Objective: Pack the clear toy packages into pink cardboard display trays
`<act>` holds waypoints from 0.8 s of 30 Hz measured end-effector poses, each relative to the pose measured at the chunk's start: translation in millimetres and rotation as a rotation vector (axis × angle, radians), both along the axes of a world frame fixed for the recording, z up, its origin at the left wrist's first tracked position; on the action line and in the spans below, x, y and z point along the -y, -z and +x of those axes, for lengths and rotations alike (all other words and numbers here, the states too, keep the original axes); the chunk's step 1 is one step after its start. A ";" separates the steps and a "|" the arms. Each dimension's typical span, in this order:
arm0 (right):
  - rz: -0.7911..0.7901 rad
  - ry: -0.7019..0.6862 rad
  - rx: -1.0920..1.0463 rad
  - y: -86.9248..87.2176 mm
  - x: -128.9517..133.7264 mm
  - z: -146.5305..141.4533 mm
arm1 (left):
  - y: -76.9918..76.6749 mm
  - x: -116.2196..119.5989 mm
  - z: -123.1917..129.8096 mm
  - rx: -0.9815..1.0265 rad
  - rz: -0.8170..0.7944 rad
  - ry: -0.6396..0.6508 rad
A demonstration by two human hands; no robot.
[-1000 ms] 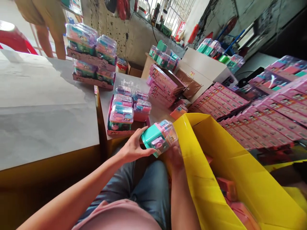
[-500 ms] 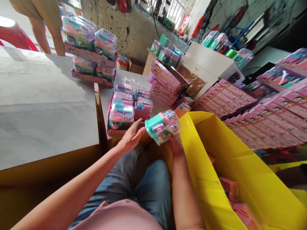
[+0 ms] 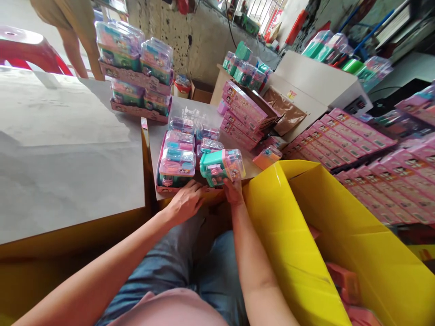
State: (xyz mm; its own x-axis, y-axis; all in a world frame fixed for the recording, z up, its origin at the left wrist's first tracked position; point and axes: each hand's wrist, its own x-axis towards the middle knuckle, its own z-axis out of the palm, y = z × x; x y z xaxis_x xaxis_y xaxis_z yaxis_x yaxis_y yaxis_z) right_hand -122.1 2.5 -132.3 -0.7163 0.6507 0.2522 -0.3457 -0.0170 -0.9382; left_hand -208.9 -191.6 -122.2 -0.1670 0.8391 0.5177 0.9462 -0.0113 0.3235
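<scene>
Gripping teal case [image 3: 216,165] from below: right hand [image 3: 234,192] | left hand [image 3: 185,200]: half-curled, hold unclear

We look from one camera on person's head, facing forward and steeply down. Pink shirt [image 3: 173,310] and jeans [image 3: 158,267] sit closest, bottom centre of frame. Left hand [image 3: 185,200] and right hand [image 3: 234,191] show at middle range, near centre, backs toward us. Yellow box [image 3: 282,235] looms close, lower right; pale tabletop [image 3: 71,176] spreads across left side. We see farthest along top: stained wall [image 3: 190,40] and window bars [image 3: 267,13], leaning in our tilted view.
</scene>
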 end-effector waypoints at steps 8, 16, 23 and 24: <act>0.212 -0.031 0.219 -9.7 -22.1 12.0 | -29.7 17.8 -9.3 -0.042 0.179 0.143; 0.676 0.026 0.317 -50.8 -27.8 26.9 | -85.8 9.5 -67.9 -0.273 -0.055 -0.077; 1.647 0.031 0.442 -113.1 38.1 14.9 | -96.8 2.3 -93.0 -0.304 -0.253 -0.086; 1.736 -0.046 0.478 -112.8 44.9 8.2 | -96.9 2.5 -95.2 -0.302 -0.272 -0.105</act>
